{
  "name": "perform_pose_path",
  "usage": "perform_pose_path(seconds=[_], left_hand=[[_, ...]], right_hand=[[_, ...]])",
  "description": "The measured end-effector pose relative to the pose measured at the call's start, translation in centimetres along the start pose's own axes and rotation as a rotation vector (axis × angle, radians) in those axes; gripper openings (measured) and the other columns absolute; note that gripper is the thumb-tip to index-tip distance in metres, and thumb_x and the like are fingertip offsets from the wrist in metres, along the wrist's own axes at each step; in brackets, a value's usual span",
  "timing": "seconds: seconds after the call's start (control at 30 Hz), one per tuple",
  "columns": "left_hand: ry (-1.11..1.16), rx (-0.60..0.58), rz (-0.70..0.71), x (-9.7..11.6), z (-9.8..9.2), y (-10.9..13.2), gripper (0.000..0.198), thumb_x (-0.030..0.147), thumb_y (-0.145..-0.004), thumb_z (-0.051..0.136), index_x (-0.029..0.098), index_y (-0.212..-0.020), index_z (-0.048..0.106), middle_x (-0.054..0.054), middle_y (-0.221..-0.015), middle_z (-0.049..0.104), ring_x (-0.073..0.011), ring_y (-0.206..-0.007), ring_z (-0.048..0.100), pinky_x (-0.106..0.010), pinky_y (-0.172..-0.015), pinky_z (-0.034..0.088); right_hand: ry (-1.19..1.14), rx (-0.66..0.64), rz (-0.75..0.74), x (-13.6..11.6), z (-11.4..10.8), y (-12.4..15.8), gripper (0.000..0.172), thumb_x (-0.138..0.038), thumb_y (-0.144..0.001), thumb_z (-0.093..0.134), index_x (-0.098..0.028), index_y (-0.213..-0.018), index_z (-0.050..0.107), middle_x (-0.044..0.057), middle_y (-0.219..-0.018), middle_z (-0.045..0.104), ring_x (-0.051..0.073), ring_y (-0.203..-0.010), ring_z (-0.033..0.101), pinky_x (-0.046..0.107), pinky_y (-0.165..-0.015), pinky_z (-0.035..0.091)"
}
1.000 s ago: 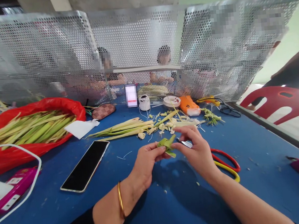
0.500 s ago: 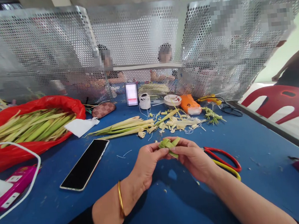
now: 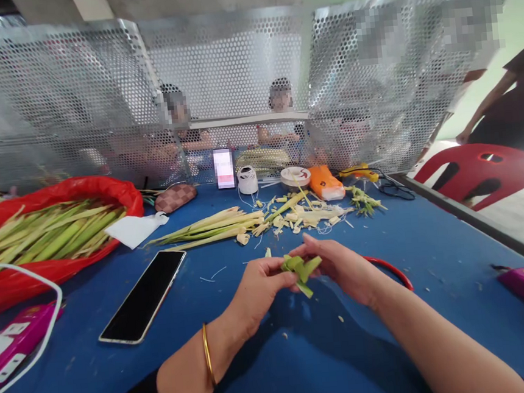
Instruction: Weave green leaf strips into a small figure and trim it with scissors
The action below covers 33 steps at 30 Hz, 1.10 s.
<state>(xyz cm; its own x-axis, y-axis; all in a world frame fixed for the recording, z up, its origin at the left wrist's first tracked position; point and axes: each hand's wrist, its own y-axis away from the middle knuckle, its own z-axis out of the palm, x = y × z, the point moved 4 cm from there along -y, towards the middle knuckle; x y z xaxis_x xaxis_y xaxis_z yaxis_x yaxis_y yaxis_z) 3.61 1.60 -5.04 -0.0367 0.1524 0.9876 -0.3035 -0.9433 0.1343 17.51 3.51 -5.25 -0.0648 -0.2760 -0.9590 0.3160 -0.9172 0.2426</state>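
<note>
1. The left hand (image 3: 263, 282) is clamped on a small, green, folded piece of leaf (image 3: 300, 268), pinched between thumb and fingers near its left end; this grip seems chosen to keep the folds from springing open while leaving the right-hand tips free.
2. The right hand (image 3: 344, 267) stands just right of the piece, thumb raised and fingers reaching behind it. Whether those fingers touch the leaf or close on anything is hard to tell, since the leaf hides their tips.
3. The piece is held above the near-middle of the blue tabletop (image 3: 193, 303), probably for a clear view and room to turn it.
4. A curved red handle (image 3: 391, 268) lies right of the right hand, partly hidden by it, presumably within easy reach.
5. Long, pale-green, slender leaf strips (image 3: 209, 227) lie side by side farther off, their right ends among cream-coloured trimmings (image 3: 307, 217), apparently set back to free the near space.
6. At the far left, a red plastic bag (image 3: 110, 189) keeps more leaves (image 3: 49, 233) gathered.
</note>
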Motion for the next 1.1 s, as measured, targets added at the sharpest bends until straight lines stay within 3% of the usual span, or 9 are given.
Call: perform_pose_path(seconds=[0.07,0.3,0.4,0.53,0.73,0.83,1.0,1.03,1.1], left_hand=[[-0.076,-0.025,-0.002,0.1,0.1,0.1,0.010,0.023,-0.067,0.067,0.017,-0.070,0.075,-0.004,-0.062,0.068,-0.0160,-0.063,0.060,-0.030,-0.073,0.046],[-0.399,-0.171,0.009,0.0,0.0,0.4,0.013,0.020,-0.068,0.061,0.016,-0.058,0.069,-0.003,-0.058,0.067,-0.0125,-0.051,0.052,-0.025,-0.053,0.035],[-0.500,-0.257,0.043,0.0,0.0,0.5,0.015,0.018,-0.068,0.059,0.017,-0.055,0.067,-0.001,-0.055,0.065,-0.0107,-0.047,0.045,-0.024,-0.048,0.029],[-0.498,-0.351,0.057,0.0,-0.1,0.6,0.016,0.017,-0.070,0.058,0.017,-0.055,0.066,0.001,-0.052,0.063,-0.0097,-0.045,0.040,-0.024,-0.046,0.026],[-0.373,-0.382,-0.022,-0.5,-0.1,0.5,0.015,0.019,-0.068,0.062,0.016,-0.053,0.065,-0.001,-0.055,0.066,-0.0098,-0.046,0.046,-0.024,-0.049,0.029],[-0.172,-0.304,-0.152,-0.8,0.0,0.3,0.011,0.023,-0.066,0.068,0.014,-0.059,0.069,-0.003,-0.058,0.069,-0.0125,-0.055,0.057,-0.024,-0.060,0.041],[0.315,0.103,-0.211,-1.3,-1.0,-0.4,0.025,0.031,-0.062,0.078,0.014,-0.078,0.070,-0.008,-0.077,0.074,-0.0172,-0.075,0.067,-0.030,-0.083,0.046],[0.382,0.166,-0.180,-1.3,-1.2,-0.6,0.025,0.031,-0.063,0.078,0.014,-0.080,0.070,-0.008,-0.080,0.074,-0.0169,-0.078,0.067,-0.029,-0.085,0.046],[0.459,0.254,-0.084,-1.2,-1.6,-0.9,0.023,0.028,-0.064,0.078,0.014,-0.081,0.069,-0.008,-0.084,0.073,-0.0167,-0.082,0.067,-0.028,-0.087,0.045]], right_hand=[[0.036,-0.005,0.048,0.1,-0.6,-0.2,0.037,-0.052,-0.072,0.067,-0.016,-0.071,0.072,0.004,-0.064,0.069,0.014,-0.058,0.059,0.025,-0.056,0.043],[0.101,-0.058,0.012,0.6,-0.5,-0.2,0.017,-0.027,-0.061,0.078,-0.015,-0.061,0.066,-0.004,-0.053,0.058,0.008,-0.049,0.046,0.022,-0.051,0.034],[0.106,0.003,-0.042,0.6,-0.2,-0.3,0.017,-0.026,-0.061,0.075,-0.015,-0.058,0.063,-0.004,-0.052,0.056,0.008,-0.051,0.044,0.023,-0.054,0.034],[0.103,0.130,-0.116,0.6,0.2,-0.3,0.018,-0.028,-0.060,0.074,-0.016,-0.057,0.061,-0.004,-0.052,0.054,0.008,-0.052,0.041,0.023,-0.054,0.032],[0.035,0.183,-0.106,1.8,0.7,-0.7,0.023,-0.032,-0.058,0.077,-0.016,-0.056,0.060,-0.005,-0.049,0.051,0.008,-0.048,0.039,0.022,-0.047,0.029],[-0.050,0.209,-0.096,1.8,0.0,-1.3,0.028,-0.037,-0.056,0.079,-0.016,-0.057,0.061,-0.004,-0.049,0.052,0.008,-0.047,0.041,0.022,-0.047,0.031],[-0.248,0.507,-0.225,0.6,-2.4,-1.0,0.032,-0.046,-0.057,0.078,-0.018,-0.071,0.069,0.001,-0.074,0.067,0.013,-0.066,0.057,0.023,-0.058,0.042],[-0.244,0.521,-0.236,0.6,-2.2,-0.8,0.029,-0.043,-0.057,0.078,-0.018,-0.067,0.068,0.000,-0.070,0.066,0.013,-0.063,0.056,0.022,-0.057,0.041],[-0.142,0.373,-0.197,1.0,-0.6,-0.6,0.023,-0.038,-0.059,0.078,-0.017,-0.061,0.068,0.000,-0.062,0.063,0.011,-0.056,0.053,0.022,-0.055,0.039]])
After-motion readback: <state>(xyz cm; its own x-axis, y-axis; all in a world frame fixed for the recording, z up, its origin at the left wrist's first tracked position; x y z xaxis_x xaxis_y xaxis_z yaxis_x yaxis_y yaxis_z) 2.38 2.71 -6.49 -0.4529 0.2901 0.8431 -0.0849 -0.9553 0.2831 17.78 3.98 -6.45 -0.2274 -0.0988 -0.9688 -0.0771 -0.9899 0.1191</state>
